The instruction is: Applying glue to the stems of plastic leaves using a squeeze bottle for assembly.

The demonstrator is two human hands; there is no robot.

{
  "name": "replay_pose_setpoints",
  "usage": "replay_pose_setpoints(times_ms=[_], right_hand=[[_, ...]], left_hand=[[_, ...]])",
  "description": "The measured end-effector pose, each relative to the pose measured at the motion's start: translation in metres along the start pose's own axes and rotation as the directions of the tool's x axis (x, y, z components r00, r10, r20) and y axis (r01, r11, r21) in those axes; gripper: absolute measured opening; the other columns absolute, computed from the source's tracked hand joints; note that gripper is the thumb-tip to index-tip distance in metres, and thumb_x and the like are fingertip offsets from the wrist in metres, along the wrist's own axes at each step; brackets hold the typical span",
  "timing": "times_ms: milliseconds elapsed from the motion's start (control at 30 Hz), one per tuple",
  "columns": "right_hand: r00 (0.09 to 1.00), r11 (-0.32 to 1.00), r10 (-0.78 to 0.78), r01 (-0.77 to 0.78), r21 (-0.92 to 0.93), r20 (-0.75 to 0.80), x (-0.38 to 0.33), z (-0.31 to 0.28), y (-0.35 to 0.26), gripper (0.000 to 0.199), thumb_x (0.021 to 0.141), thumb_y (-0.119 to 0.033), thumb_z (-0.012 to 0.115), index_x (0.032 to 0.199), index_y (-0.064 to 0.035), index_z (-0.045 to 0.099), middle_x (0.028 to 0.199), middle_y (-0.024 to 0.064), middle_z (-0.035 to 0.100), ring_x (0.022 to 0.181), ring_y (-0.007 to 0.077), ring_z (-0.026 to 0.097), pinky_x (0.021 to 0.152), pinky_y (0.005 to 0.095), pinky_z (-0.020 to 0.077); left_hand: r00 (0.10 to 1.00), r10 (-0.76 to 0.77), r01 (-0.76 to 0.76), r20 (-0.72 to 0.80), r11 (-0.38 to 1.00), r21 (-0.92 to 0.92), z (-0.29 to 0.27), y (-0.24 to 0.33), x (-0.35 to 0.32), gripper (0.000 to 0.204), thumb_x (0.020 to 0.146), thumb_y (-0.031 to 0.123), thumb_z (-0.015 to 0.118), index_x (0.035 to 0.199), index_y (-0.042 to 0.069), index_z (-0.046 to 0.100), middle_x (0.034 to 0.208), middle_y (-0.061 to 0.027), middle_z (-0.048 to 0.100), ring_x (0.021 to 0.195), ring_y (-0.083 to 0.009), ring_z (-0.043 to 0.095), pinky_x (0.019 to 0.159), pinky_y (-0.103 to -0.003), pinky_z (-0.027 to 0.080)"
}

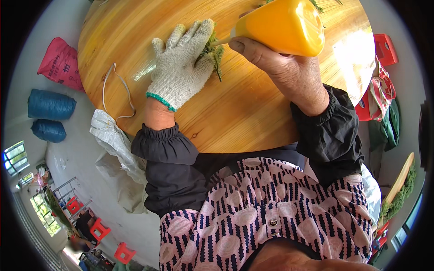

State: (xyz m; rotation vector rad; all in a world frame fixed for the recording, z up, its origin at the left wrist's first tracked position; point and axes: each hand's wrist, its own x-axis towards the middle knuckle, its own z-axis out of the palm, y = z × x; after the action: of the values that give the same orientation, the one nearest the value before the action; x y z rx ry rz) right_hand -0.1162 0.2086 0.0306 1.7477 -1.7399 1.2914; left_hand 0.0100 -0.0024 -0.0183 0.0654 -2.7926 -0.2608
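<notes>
My left hand [183, 65], in a white knit glove with a green cuff, lies flat on the round wooden table [235, 113], its fingers pressing down a small green needle-leaved sprig [216, 54]. My bare right hand [275, 58] grips a yellow plastic bottle [282, 25] tilted sideways, its nozzle end pointing toward the sprig beside the gloved fingers. More green sprigs [316, 5] show at the table's far edge behind the bottle.
A thin white cord loop [118, 92] lies on the table's left side. White sacks [115, 144] slump on the floor by the table. A pink bag [61, 63] and blue bags [50, 105] lie left. Red stools [384, 49] stand right.
</notes>
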Motion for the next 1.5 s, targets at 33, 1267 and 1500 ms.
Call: replay_pose_setpoints(times_ms=[33,1267,1500], right_hand=[[0.997,0.994,-0.016,0.023,-0.107,0.073,0.002,-0.003,-0.003,0.022,0.081,-0.006,0.083,0.102,-0.0106,0.077,0.108,0.0085,0.074,0.096,0.0246,0.071,0.086,0.0330,0.0591],[0.911,0.758,0.395,-0.394,0.520,0.116,0.000,-0.040,0.000,0.045,0.079,-0.003,0.083,0.120,-0.0018,0.065,0.107,0.0068,0.070,0.102,0.0200,0.066,0.089,0.0330,0.0529],[0.618,0.583,0.778,-0.777,0.239,0.114,0.040,-0.040,-0.062,0.048,0.075,-0.003,0.087,0.118,-0.0028,0.066,0.106,0.0074,0.070,0.102,0.0216,0.066,0.090,0.0345,0.0530]], left_hand=[[1.000,-0.002,0.002,0.002,1.000,0.016,0.001,-0.001,0.000,0.068,0.095,0.030,0.061,0.159,0.024,0.040,0.154,-0.0106,0.052,0.144,-0.0415,0.042,0.116,-0.071,0.018],[0.990,-0.025,0.030,-0.140,0.999,0.037,0.005,0.002,0.007,0.054,0.092,0.027,0.064,0.146,0.023,0.059,0.139,-0.0128,0.065,0.129,-0.0362,0.056,0.112,-0.054,0.034],[0.980,-0.063,0.065,-0.189,0.998,0.008,0.007,0.000,0.005,0.052,0.091,0.029,0.063,0.142,0.020,0.062,0.134,-0.0128,0.068,0.125,-0.0365,0.059,0.111,-0.053,0.035]])
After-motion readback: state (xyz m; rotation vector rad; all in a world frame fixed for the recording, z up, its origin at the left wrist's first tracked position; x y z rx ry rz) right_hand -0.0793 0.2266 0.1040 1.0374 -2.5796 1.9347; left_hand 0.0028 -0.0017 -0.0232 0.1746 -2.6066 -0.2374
